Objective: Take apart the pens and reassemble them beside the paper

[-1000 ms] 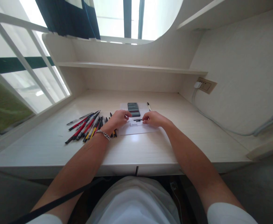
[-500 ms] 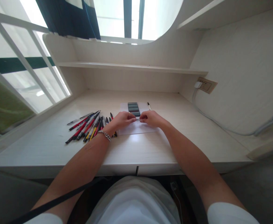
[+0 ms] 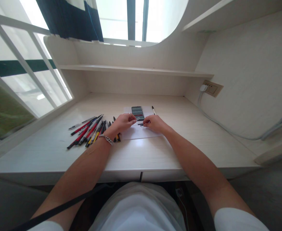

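Both my hands rest on a white sheet of paper (image 3: 141,134) in the middle of the desk (image 3: 155,154). My left hand (image 3: 124,122), with a ring and a chain bracelet at the wrist, pinches a thin pale pen barrel (image 3: 137,119) at its fingertips. My right hand (image 3: 155,124) pinches a short dark pen part (image 3: 141,124), too small to make out further. A dark phone (image 3: 137,113) lies on the paper just beyond the fingers. A pile of several red, black and yellow pens (image 3: 89,131) lies left of my left hand.
A single pen (image 3: 153,110) lies at the paper's far right corner. A shelf (image 3: 136,69) runs above the desk's back. A wall socket (image 3: 210,88) with a grey cable (image 3: 227,128) is at the right. A window frame (image 3: 22,64) borders the left.
My hands came together over the paper around the pen, then drew slightly apart. The clear barrel that lay on the paper is now off it, at my left fingertips.
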`<move>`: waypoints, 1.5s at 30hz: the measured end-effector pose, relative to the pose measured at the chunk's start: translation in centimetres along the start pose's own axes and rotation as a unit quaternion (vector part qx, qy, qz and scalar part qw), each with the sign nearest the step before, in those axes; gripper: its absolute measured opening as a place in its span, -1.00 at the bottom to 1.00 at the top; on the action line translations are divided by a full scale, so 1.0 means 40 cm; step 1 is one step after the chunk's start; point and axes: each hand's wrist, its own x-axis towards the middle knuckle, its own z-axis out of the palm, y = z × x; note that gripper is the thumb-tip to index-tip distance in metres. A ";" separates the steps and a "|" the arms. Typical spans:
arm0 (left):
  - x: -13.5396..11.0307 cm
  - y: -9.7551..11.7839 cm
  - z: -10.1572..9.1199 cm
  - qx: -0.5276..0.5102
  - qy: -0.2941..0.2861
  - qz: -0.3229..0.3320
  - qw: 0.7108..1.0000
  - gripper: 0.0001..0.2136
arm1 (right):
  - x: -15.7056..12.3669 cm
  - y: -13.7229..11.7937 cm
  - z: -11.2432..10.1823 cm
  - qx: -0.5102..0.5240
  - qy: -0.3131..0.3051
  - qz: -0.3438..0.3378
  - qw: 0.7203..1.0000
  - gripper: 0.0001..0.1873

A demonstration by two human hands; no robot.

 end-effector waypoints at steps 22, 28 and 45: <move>-0.003 -0.002 0.004 -0.030 0.026 0.016 0.999 -0.80 | 0.005 0.004 -0.035 0.077 0.108 0.026 0.991 -0.91; 0.002 -0.012 0.029 -0.082 0.011 0.041 0.996 -0.81 | 0.007 -0.002 -0.028 0.167 0.111 -0.012 0.980 -0.87; -0.004 0.007 0.021 -0.069 0.005 0.034 0.997 -0.82 | 0.000 -0.019 -0.019 0.181 0.093 -0.026 0.979 -0.88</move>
